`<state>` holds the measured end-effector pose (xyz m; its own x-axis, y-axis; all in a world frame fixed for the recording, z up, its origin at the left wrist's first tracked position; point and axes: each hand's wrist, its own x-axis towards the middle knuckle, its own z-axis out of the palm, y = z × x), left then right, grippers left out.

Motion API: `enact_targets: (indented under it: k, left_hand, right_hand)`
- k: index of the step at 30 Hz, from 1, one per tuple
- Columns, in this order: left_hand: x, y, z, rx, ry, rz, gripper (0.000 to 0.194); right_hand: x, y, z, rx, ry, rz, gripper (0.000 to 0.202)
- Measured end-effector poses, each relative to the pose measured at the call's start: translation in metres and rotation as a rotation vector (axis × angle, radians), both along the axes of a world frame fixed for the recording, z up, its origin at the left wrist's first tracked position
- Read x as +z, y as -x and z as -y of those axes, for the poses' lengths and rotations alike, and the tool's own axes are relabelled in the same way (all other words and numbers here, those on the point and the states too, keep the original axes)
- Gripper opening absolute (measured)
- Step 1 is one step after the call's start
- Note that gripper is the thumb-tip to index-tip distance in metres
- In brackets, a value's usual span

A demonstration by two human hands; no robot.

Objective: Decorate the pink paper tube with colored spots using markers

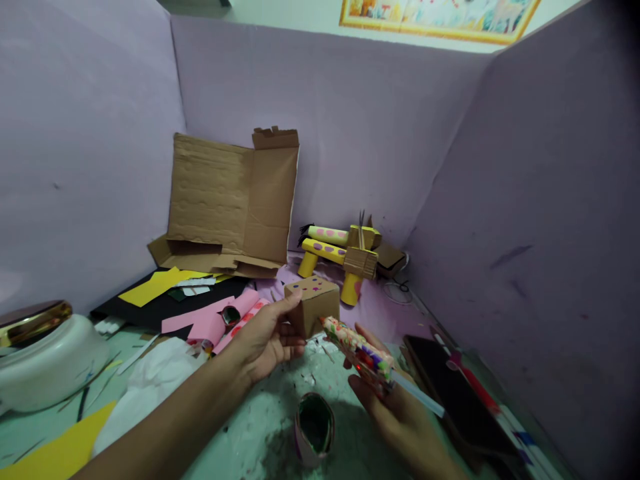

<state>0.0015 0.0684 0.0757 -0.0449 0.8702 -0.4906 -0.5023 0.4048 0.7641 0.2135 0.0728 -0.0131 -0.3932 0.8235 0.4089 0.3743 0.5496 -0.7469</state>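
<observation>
Between the fingers and thumb of my left hand (267, 343) is a small brown cardboard box (314, 313), with coloured dots on its top. My right hand (383, 393) is wrapped round a glue gun (357, 350) with a colourful patterned body. A translucent glue stick (417, 392) juts from its back end. The nozzle points up and left, close to the box's lower right side; whether it touches cannot be made out. Below both hands a cardboard tube (314, 433), dark inside, stands on the table.
Yellow tube giraffe figures (333, 250) stand behind the box. Left lie pink rolls (210, 327), white tissue (155, 377) and yellow paper (155, 287). An opened carton (230, 200) leans at the back. A white pot (55, 363) stands far left; a dark flat case (450, 387) and markers lie right.
</observation>
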Motion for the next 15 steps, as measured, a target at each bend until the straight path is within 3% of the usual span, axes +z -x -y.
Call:
enact_targets:
  k: [15]
  left_hand:
    - [0.0028,-0.0034,0.0011,0.002,-0.014,-0.016,0.031]
  right_hand:
    - [0.0027,0.0010,0.0006,0.021,0.034,-0.018,0.055]
